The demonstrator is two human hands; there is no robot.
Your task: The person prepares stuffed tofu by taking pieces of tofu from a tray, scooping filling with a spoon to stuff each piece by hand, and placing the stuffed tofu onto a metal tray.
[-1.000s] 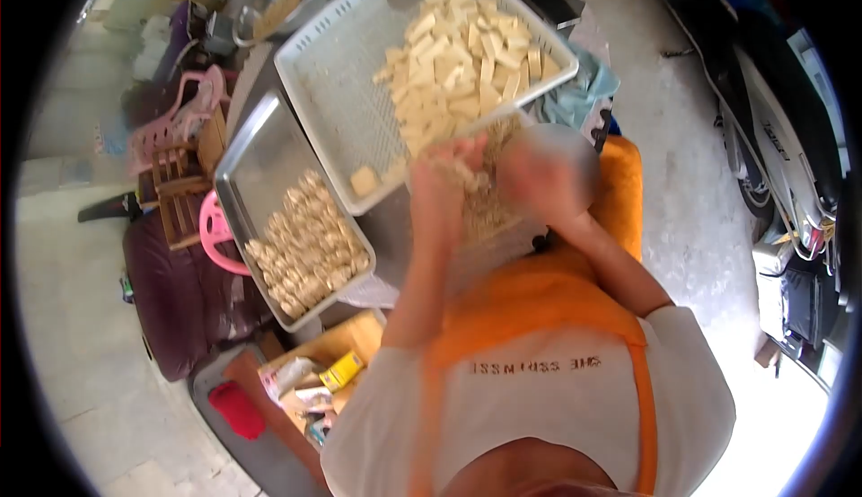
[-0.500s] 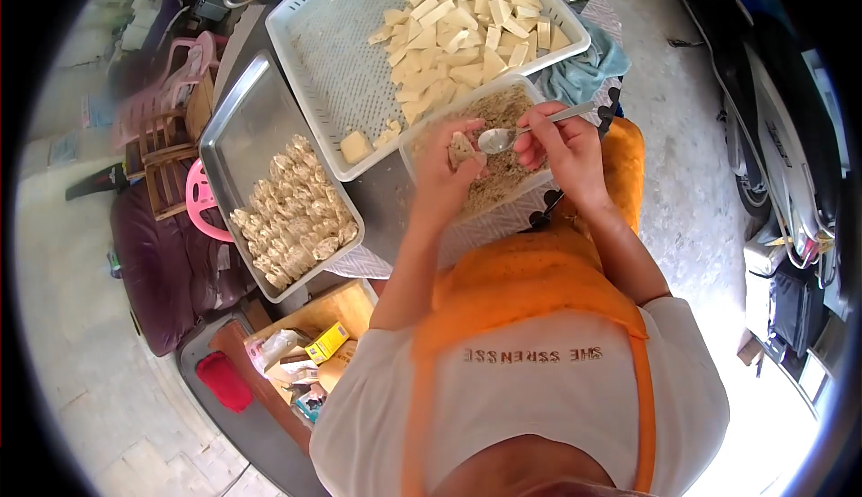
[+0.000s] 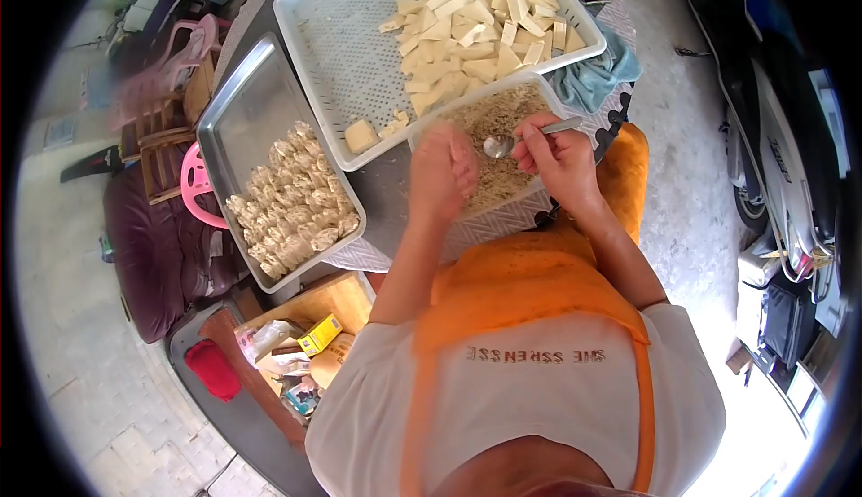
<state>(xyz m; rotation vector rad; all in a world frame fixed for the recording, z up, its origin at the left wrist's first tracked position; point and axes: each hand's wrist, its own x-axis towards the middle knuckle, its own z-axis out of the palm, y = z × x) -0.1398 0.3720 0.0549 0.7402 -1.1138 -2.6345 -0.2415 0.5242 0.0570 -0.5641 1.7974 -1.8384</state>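
Observation:
My left hand (image 3: 442,169) is curled closed over the left end of a white tub (image 3: 420,140). Its fingers hide the filled piece of pale tofu seen in them a moment ago. My right hand (image 3: 558,160) grips a metal spoon (image 3: 496,146) by its handle, the bowl pointing left above the tub. Brown crumbly filling (image 3: 492,183) lies in the tub. Just beyond is a white perforated tray (image 3: 337,61) with many cut pale tofu pieces (image 3: 476,26) heaped on its right side.
Left of the tub, a metal tray (image 3: 241,97) holds rows of filled pieces (image 3: 296,201). A teal cloth (image 3: 603,70) lies at the table's right edge. Below left stands an open wooden drawer (image 3: 346,295) with packets. A pink chair (image 3: 199,187) is behind the metal tray.
My left hand has turned over and closed, hiding the piece it held. My right hand with the spoon has shifted slightly down, the spoon now apart from the left fingers. The view has shifted slightly.

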